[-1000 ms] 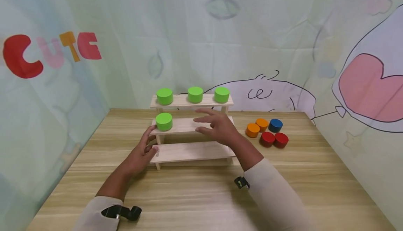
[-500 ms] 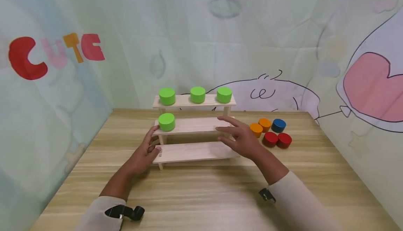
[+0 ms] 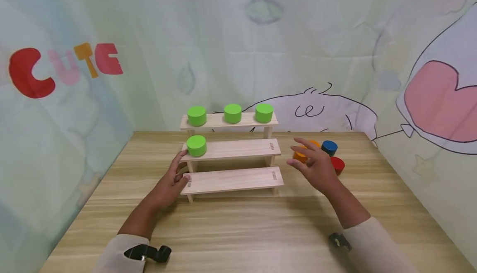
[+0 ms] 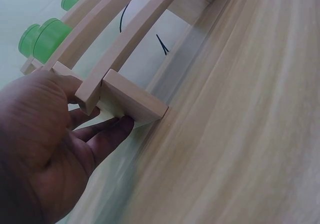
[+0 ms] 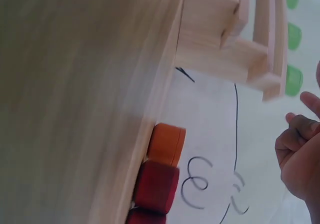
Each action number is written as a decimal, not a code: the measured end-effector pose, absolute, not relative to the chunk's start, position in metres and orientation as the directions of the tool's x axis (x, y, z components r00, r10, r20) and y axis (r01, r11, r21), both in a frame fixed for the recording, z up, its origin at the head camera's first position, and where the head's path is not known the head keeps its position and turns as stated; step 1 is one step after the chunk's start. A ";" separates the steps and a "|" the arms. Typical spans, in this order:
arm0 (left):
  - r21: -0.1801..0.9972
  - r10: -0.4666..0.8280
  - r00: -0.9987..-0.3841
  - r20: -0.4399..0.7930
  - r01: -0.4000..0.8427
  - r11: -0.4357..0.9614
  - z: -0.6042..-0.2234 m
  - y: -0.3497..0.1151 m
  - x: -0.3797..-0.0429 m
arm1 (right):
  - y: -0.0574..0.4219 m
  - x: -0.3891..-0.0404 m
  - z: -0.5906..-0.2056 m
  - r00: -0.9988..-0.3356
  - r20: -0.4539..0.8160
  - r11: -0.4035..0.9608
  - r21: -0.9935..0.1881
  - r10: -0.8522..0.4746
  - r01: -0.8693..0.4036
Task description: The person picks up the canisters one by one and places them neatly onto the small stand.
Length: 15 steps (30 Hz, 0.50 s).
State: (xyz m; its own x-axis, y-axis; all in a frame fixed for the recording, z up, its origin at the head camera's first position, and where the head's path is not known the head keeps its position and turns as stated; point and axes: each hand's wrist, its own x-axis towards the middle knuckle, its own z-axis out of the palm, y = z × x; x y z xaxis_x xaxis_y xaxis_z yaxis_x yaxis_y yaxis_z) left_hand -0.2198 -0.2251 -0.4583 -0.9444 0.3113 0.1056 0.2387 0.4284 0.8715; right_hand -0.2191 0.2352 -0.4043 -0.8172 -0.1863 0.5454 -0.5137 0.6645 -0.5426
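Note:
A three-tier wooden display shelf stands on the table. My left hand grips its left end, the thumb on the lowest tier; in the left wrist view, that hand's fingers lie against the end support. One green round block sits at the left of the middle tier, and three green blocks line the top tier. Right of the shelf, my right hand hovers with fingers spread and holds nothing. Close by it are orange blocks, partly covered by the fingers.
Beside the right hand lie a blue block and a red block. Two red blocks show in the right wrist view; the hand hides one in the head view. A printed curtain hangs behind the wood-grain table.
My right hand has moved right, from over the middle tier to the coloured blocks beside the shelf. The left hand keeps its place at the shelf's left end.

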 end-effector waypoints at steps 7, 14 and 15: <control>0.871 0.310 -0.944 0.113 0.245 0.426 -0.461 -0.227 -0.222 | 0.255 -0.224 -0.409 -0.845 0.529 0.633 -0.628 -0.078 -0.452; 0.868 0.322 -0.939 0.123 0.259 0.424 -0.461 -0.227 -0.223 | 0.271 -0.230 -0.416 -0.890 0.456 0.650 -0.680 0.014 -0.339; 0.868 0.322 -0.939 0.123 0.259 0.424 -0.461 -0.227 -0.223 | 0.273 -0.232 -0.418 -0.899 0.438 0.662 -0.681 0.028 -0.311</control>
